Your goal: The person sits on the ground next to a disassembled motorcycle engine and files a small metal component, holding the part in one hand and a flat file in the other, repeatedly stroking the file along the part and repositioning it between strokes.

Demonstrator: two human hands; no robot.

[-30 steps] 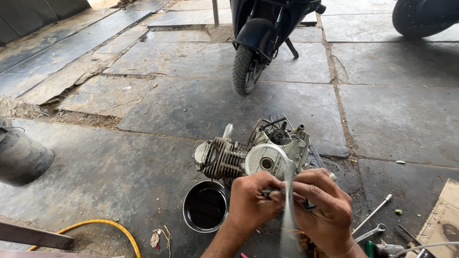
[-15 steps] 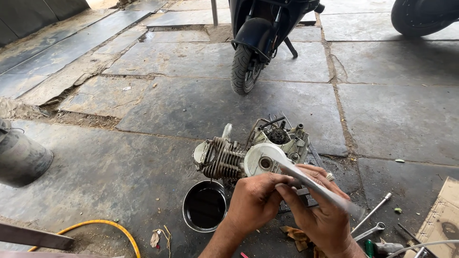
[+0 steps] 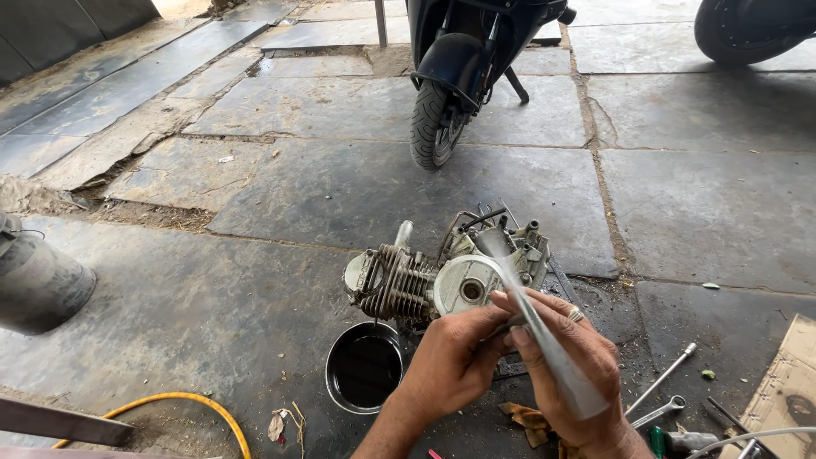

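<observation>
The right hand point(image 3: 571, 374) is closed around a long pale strip point(image 3: 544, 340), blurred by motion, that slants from low right up toward the engine. What the strip is made of cannot be told. The left hand point(image 3: 450, 361) is narrowed to a pinch beside it, fingertips meeting the right hand's where a small dark part sits between them; that part is too small to make out.

Just beyond the hands, the engine point(image 3: 446, 272) lies on the stone floor point(image 3: 280, 195), finned cylinder to the left and a round pale cover point(image 3: 463, 285) facing the camera. Cables loop over its top. It is out of any vehicle and looks partly stripped; the work in hand seems to be somewhere in the middle, with the engine not closed up or refitted.

Near left of the engine stands a round tin point(image 3: 364, 367) of dark liquid. To the right, a long bar point(image 3: 663, 378) and a spanner point(image 3: 659, 412) lie on the floor, with cardboard point(image 3: 786, 387) at the right edge. A yellow hose point(image 3: 183, 406) curves at near left, and a grey cylinder point(image 3: 38, 280) lies at the left edge. Far off, a scooter point(image 3: 463, 59) is parked, front wheel toward the engine.
</observation>
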